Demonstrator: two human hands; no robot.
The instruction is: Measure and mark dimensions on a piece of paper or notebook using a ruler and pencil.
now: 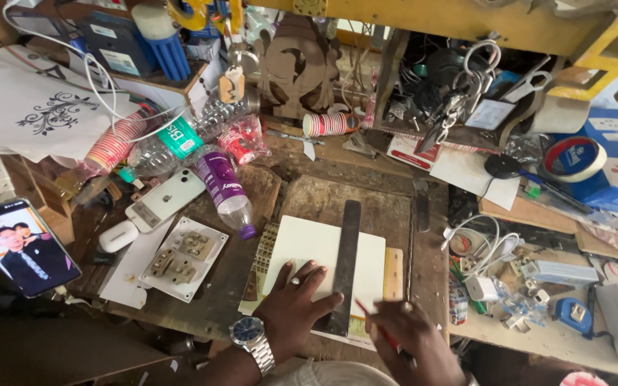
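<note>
white sheet lies flat in the middle of the bench, on top of a wooden board whose edge shows at its right side. a dark metal ruler lies on the sheet, running from its far edge to its near edge, a little right of centre. the left hand, fingers spread, presses palm down on the sheet with its fingertips against the ruler's left side, holding it in place; a watch sits on that wrist. the right hand pinches a red pencil, tip aimed at the ruler's near end on its right side. no drawn line shows on the sheet from here, so by my reading the ruler is set and the marking has barely begun or not begun; the pencil tip itself is too small to tell if it touches.

further out: a switch plate and a purple bottle to the left, a phone at the far left edge, and tape at the right.
</note>
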